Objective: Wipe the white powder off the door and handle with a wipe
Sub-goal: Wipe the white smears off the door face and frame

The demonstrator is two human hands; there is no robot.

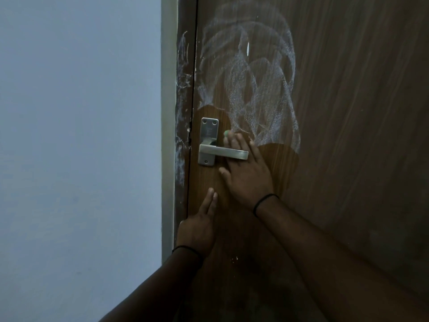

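Two hands on brown wooden door [348, 112]. Right hand [248, 175]: fingers straight, slid behind lever handle [224, 154], pressing green wipe [226, 133] flat to wood; wipe mostly hidden. Left hand [197, 228]: fingers straight, bracing door below handle. White powder [250, 84]: swirled patch above handle, streaks on door frame [182, 112]. Advice: even pressure, overlapping upward strokes from cleaned edge; then lever, backplate [209, 129], frame.
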